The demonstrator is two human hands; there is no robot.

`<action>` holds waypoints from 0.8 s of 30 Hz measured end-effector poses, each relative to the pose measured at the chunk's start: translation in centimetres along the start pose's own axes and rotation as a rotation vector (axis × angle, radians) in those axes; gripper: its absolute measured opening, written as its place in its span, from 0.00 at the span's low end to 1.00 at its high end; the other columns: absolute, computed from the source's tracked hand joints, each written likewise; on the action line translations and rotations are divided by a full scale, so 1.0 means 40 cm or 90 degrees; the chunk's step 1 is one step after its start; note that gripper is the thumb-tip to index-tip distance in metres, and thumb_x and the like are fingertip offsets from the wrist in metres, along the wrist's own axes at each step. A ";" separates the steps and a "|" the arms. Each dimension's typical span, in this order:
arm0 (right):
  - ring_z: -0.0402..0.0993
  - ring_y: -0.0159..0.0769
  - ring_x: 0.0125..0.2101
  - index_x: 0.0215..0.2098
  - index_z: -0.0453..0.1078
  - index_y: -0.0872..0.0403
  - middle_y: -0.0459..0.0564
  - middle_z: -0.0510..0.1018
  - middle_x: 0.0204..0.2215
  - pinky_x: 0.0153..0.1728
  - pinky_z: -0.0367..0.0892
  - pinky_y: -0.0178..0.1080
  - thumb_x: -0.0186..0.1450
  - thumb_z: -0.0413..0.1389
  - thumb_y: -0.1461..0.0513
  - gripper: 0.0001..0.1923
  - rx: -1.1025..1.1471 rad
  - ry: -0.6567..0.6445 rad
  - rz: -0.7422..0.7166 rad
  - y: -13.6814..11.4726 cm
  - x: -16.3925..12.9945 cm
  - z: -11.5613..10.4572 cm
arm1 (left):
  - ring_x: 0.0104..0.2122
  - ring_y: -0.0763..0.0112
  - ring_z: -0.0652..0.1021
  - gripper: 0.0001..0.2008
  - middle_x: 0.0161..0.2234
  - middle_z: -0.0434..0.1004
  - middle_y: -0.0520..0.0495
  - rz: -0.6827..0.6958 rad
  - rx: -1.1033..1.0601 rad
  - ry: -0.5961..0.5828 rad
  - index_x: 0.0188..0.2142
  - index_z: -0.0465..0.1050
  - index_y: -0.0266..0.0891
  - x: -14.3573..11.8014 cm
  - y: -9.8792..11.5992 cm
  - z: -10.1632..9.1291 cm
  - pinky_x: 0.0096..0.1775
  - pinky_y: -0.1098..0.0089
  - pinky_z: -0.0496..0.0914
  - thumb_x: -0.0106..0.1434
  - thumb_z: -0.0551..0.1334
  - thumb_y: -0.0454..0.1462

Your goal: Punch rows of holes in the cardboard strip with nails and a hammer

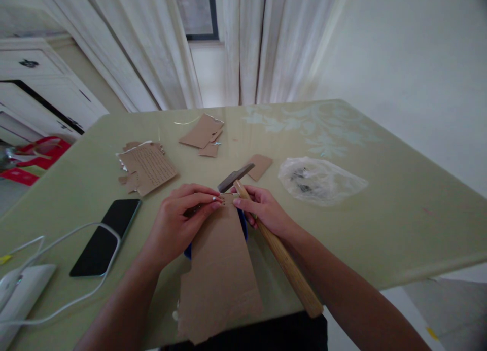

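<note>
My left hand [184, 214] is closed in a pinch at the far end of a long cardboard strip [224, 270]. A tiny nail-like piece [214, 199] glints between thumb and forefinger; its exact kind is too small to confirm. Several small holes dot the cardboard beside the fingertips. My right hand [266, 209] grips a hammer [287, 262] high on its wooden handle, close to the metal head, with the thumb near the cardboard. The hammer head hangs just beyond the strip's end. Beneath the strip, a blue object [242, 224] shows only at its edges.
On the table [361, 229] lie a marked cardboard scrap [148, 168], further scraps [203, 131], a small cardboard piece [261, 166] and a clear plastic bag [323, 181] with dark bits inside. At left are a phone [104, 239], a white cable [81, 303] and a white device [28, 300].
</note>
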State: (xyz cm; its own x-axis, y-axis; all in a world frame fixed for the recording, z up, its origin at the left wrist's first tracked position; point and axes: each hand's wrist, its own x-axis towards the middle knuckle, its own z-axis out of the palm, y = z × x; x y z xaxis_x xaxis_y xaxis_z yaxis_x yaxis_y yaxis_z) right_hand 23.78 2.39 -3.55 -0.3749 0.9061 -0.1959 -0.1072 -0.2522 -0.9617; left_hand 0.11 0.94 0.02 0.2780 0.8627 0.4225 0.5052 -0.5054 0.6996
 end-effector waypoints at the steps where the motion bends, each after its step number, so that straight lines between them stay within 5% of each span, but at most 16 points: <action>1: 0.60 0.28 0.15 0.53 0.75 0.54 0.34 0.68 0.17 0.16 0.56 0.31 0.64 0.69 0.48 0.26 -0.001 0.000 -0.001 0.000 0.000 0.000 | 0.43 0.61 0.86 0.06 0.44 0.89 0.46 0.001 0.001 0.005 0.39 0.89 0.47 0.000 0.001 0.001 0.48 0.59 0.78 0.72 0.71 0.41; 17: 0.61 0.27 0.15 0.52 0.75 0.54 0.35 0.68 0.19 0.15 0.56 0.31 0.64 0.70 0.48 0.25 -0.016 0.005 -0.020 0.003 0.005 -0.002 | 0.38 0.62 0.83 0.08 0.37 0.87 0.47 0.017 0.042 0.012 0.37 0.87 0.45 -0.003 0.004 0.016 0.43 0.60 0.74 0.73 0.69 0.41; 24: 0.65 0.25 0.17 0.44 0.76 0.53 0.42 0.76 0.32 0.13 0.58 0.32 0.66 0.66 0.46 0.20 0.019 0.022 -0.048 -0.023 -0.002 -0.011 | 0.40 0.62 0.84 0.07 0.40 0.88 0.47 -0.004 -0.005 -0.004 0.39 0.87 0.46 0.006 -0.002 0.015 0.44 0.61 0.76 0.73 0.70 0.42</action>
State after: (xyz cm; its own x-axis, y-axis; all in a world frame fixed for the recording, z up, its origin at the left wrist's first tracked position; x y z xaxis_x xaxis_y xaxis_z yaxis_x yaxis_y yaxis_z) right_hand 24.32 2.71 -2.74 -0.3330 0.9338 -0.1306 -0.1612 -0.1928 -0.9679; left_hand 0.64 1.18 -0.28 0.2802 0.8659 0.4143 0.5000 -0.5001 0.7071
